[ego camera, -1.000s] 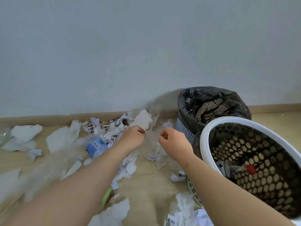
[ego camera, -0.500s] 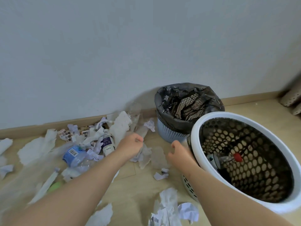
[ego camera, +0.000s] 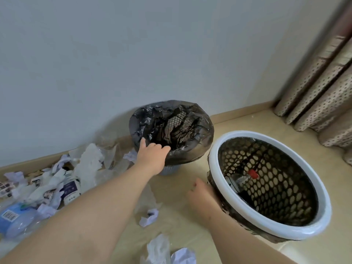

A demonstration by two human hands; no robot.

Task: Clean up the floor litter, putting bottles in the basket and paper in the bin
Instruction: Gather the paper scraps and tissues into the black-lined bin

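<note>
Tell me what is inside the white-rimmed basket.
One clear bottle with a red cap lies at the bottom of the basket. The near rim and wall cover the bottom's near side, so more bottles there cannot be ruled out.

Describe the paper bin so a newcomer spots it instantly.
Two round containers stand near the wall. The bin is the one against it, with the left hand over its rim. Unlike the white-rimmed basket beside it, it is lined with a crumpled black bag.
</note>
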